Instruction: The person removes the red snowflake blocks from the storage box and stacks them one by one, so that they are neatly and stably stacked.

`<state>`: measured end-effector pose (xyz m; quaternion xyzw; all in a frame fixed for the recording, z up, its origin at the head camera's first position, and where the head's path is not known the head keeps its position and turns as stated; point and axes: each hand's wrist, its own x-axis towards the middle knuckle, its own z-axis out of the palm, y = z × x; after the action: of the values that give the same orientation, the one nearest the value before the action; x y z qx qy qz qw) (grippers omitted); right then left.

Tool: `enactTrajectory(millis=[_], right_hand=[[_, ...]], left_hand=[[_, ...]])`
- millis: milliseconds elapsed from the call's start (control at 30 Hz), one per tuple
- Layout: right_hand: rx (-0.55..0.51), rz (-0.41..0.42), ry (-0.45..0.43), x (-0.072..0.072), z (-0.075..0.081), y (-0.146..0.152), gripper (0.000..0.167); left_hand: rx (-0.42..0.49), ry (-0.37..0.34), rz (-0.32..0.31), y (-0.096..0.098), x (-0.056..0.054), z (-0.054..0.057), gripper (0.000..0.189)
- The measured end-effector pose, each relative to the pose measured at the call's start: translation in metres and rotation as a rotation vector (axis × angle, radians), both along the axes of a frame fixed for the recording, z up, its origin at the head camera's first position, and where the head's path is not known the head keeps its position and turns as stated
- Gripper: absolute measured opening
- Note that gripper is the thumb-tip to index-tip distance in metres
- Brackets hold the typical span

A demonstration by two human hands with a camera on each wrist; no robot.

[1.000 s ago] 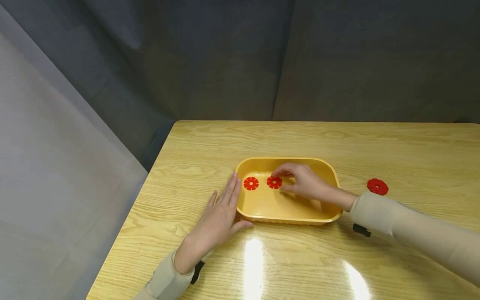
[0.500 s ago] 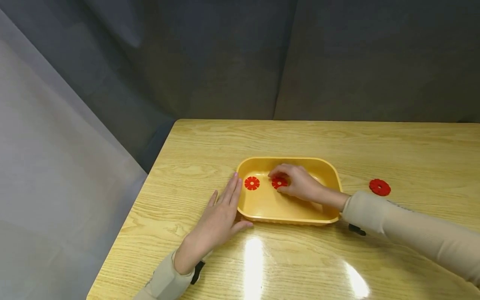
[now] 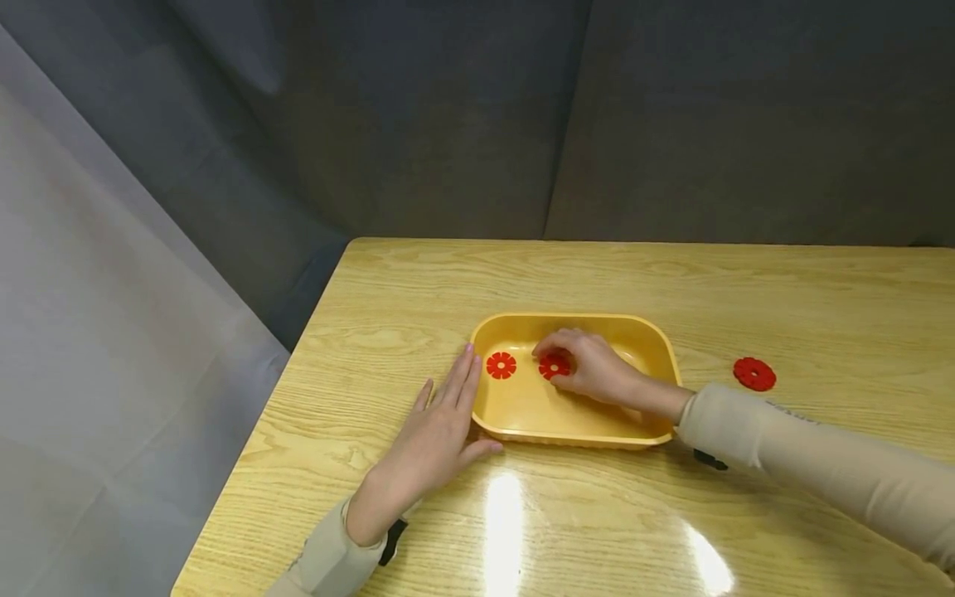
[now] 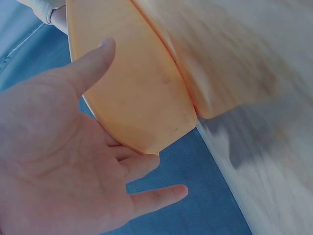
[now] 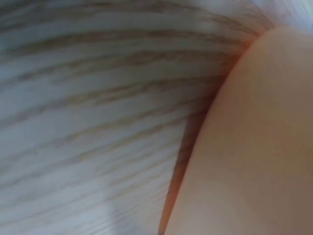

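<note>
one straight-fingered left hand [image 3: 433, 439] lay against the left end of the yellow tray [image 3: 522, 414], the longer fingers close together along it, the little finger held apart and the thumb reaching toward the near corner; it gripped nothing. the tray stood upright on the wooden table [image 3: 634, 514], its long axis running left to right, so that the hands came at it from opposite ends.

inside, the left disc [image 3: 495, 366] lay flat on the tray floor just beside the left wall, with that wall between it and the left hand. toward the middle of the tray came the middle disc [image 3: 546, 366], to which the right hand [image 3: 593, 365] was clearly the nearer. its fingers curved around the far edge and its thumb around the near edge, seemingly pinching the disc between them. since the disc was round and had no long axis, that hold across it seemed the relation that mattered most. whether it touched the floor could not be told; the right wrist view showed no fingers.

these discs were red and flat, flower-like, slotted around the edge, with a hole at the centre. well to the right, outside the tray and just beyond the right sleeve [image 3: 806, 464], the right disc [image 3: 748, 372] lay on the table; its edge looked doubled, perhaps a stack.
</note>
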<state>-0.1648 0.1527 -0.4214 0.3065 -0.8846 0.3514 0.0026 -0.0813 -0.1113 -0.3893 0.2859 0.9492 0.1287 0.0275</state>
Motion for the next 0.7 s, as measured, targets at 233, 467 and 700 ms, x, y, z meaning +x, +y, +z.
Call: enactTrajectory(millis=[233, 467, 700], right_hand=[[-0.001, 0.008, 0.010, 0.0011, -0.0005, -0.0013, 0.041], [0.002, 0.002, -0.025, 0.0031, 0.0024, -0.0017, 0.043], [0.011, 0.017, -0.039, 0.0030, 0.0013, -0.0036, 0.046]], left_hand=[[0.002, 0.008, -0.002, -0.0001, 0.0001, -0.0002, 0.107], [-0.005, 0.001, -0.002, -0.0002, 0.0003, 0.0014, 0.108], [-0.013, -0.003, 0.001, -0.0003, 0.0003, 0.0021, 0.108]])
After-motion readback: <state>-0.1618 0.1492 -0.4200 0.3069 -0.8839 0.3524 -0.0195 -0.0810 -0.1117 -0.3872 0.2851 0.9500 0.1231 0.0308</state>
